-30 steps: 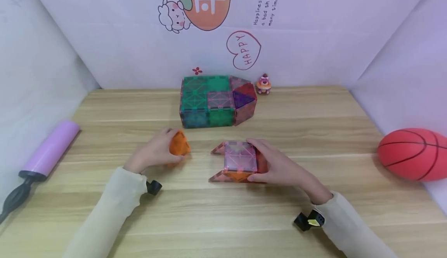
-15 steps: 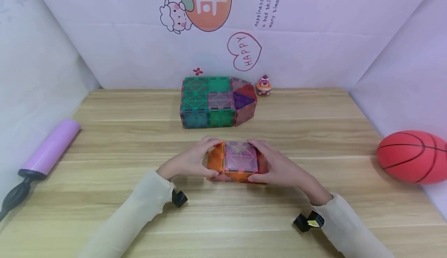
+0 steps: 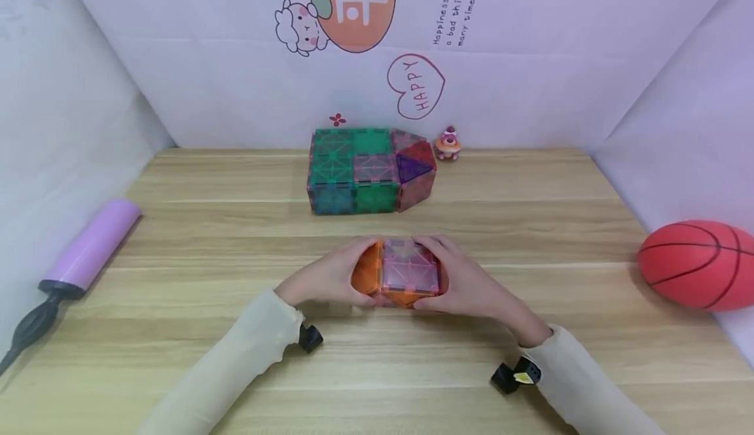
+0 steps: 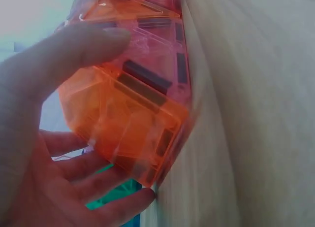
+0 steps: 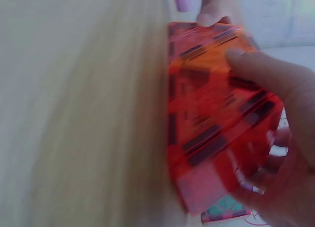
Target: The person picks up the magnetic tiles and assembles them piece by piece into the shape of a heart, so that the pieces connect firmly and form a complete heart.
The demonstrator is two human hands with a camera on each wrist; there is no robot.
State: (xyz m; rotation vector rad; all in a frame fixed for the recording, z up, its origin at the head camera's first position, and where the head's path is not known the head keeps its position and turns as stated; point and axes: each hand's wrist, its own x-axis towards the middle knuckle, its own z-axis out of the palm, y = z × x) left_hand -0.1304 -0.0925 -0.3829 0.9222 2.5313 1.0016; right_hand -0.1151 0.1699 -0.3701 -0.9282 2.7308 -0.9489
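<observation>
A small block of translucent magnetic tiles (image 3: 410, 266) sits on the wooden table in front of me, pink on top. At its left end an orange tile (image 3: 368, 270) stands against the block. My left hand (image 3: 330, 275) grips that end, thumb on the near side and fingers round the far side. My right hand (image 3: 468, 284) holds the right end, where the left and right thumbs both lie along the near side. In the right wrist view the red tiles (image 5: 211, 104) of that end show between thumb and fingers. The block's far side is hidden in the head view.
Behind the block stands a larger magnetic-tile structure (image 3: 332, 170), green with a pointed right end. A small figurine (image 3: 449, 144) is beside it near the back wall. A purple hand pump (image 3: 94, 245) lies at the left, and a red basketball (image 3: 695, 265) at the right.
My left hand has carried the orange tile rightward to the block's open left end, where pink triangles stuck out. The right hand has stayed on the block, shifting only slightly.
</observation>
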